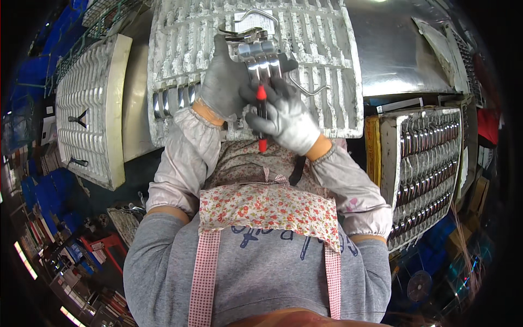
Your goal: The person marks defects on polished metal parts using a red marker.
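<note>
My left hand (223, 82), in a grey glove, is closed around several shiny curved metal pieces (262, 61) lined up side by side. The gloved fingers hide part of them. My right hand (291, 122), in a paler glove with dark fingertips, grips a red-and-black marker pen (262, 94) that points away from me, just below the pieces. Both hands are over a whitish ridged foam tray (327, 49). More shiny metal pieces (173, 99) stand in its slots left of my left wrist. Dark metal parts (242, 36) lie beyond the held pieces.
A bent metal rod (310, 91) lies on the tray near my right hand, and a paper slip (254, 22) lies at its far side. Another foam tray (117, 109) stands at left. At right, a rack (388, 147) holds rows of shiny pieces, below a metal sheet surface (397, 49).
</note>
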Demonstrator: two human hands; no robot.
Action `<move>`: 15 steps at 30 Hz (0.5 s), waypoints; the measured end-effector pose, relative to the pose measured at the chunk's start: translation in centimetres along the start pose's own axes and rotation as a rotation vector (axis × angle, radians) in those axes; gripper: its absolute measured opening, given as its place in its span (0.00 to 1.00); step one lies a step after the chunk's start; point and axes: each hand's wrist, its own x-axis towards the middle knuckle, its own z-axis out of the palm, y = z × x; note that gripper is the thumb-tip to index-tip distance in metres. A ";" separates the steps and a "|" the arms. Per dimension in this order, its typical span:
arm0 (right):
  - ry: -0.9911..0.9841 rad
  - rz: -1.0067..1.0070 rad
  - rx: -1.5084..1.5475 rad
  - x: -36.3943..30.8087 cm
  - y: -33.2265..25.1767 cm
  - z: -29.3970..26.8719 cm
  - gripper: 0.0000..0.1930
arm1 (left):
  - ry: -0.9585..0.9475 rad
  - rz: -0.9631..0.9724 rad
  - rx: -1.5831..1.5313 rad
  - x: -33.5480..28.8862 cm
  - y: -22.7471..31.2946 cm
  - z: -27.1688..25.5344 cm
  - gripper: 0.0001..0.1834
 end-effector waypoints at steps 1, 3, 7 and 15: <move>-0.034 -0.044 0.047 -0.2 -0.2 -0.1 0.19 | -0.027 0.010 -0.014 -0.2 0.6 0.5 0.56; -0.070 -0.077 0.103 -0.9 -0.8 -0.8 0.15 | -0.094 0.077 -0.039 -0.6 1.3 1.8 0.55; 0.075 0.179 0.200 -2.8 -1.4 -1.9 0.16 | -0.240 0.098 -0.034 -0.9 2.7 2.1 0.56; 0.569 0.556 0.603 -6.3 -0.5 1.3 0.23 | -0.286 0.075 0.120 -1.3 3.1 1.9 0.54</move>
